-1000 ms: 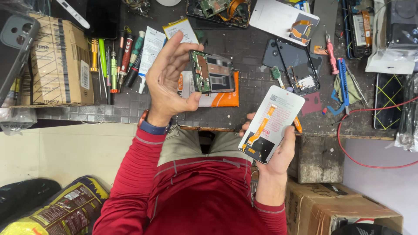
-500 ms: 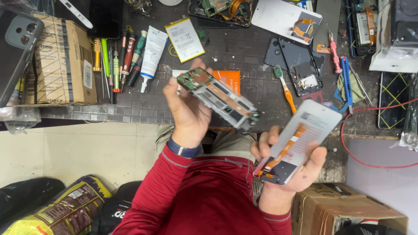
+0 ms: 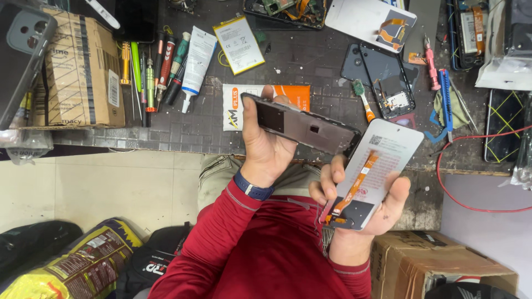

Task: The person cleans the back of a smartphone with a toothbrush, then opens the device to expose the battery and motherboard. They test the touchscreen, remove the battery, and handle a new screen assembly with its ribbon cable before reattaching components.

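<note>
Head camera, nearest first: right hand (image 3: 360, 213) cups a pale phone screen panel (image 3: 377, 171) with an orange ribbon cable, fingers curled round its edges. Just beyond, left hand (image 3: 266, 147) grips a dark phone frame (image 3: 305, 124), held over the bench edge (image 3: 166, 138). Farther off lie an orange-and-white packet (image 3: 244, 102), a white glue tube (image 3: 195, 58) and a brown carton (image 3: 83, 72).

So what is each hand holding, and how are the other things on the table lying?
left hand: gripping the dark phone frame, tilted
right hand: cradling the pale screen panel, orange ribbon cable facing up
battery: lying flat, loose
white tube: lying down
dark back cover: lying flat
cardboard box: closed
</note>
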### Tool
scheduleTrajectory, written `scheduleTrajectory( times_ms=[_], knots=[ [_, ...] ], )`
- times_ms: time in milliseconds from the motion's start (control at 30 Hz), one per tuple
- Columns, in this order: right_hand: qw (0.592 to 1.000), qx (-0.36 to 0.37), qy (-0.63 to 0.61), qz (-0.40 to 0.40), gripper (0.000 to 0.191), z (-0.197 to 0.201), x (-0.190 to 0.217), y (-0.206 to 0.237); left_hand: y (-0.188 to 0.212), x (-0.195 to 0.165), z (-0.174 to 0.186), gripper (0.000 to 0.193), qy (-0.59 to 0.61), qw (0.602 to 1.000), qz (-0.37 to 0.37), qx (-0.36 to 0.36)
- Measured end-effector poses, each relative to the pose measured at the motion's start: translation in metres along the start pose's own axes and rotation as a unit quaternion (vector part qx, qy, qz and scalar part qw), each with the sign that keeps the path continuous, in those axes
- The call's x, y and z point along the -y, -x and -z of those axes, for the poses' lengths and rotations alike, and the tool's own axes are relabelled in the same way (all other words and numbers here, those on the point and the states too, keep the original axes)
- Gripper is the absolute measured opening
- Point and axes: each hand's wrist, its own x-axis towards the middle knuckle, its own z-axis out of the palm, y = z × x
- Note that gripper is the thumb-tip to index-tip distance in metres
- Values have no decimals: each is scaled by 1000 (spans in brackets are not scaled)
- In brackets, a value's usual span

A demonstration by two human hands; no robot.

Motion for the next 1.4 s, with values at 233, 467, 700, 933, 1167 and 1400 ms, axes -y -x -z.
scheduleTrajectory(
  times_ms=[233, 467, 700, 933, 1167, 1400],
  knots=[
    [999, 32, 28, 13, 71, -5, -1, 3, 1, -13, -34, 31, 6, 998, 40, -47],
    [991, 19, 114, 72, 71, -6, -4, 5, 4, -38, -43, 57, -111, 987, 91, -68],
    [997, 21, 57, 50, 75, 2, -17, 1, 17, -31, -43, 86, -111, 993, 44, 11],
    [995, 12, 68, 68, 72, -11, -24, 0, 27, -15, -36, 86, -215, 976, 43, 1],
    [919, -43, 370, 126, 93, -20, -6, 2, 36, -21, -23, 87, -390, 915, 68, 72],
    [891, 2, 451, 57, 84, -28, 3, -4, 43, -32, -26, 78, -446, 882, 106, 106]
  ],
)
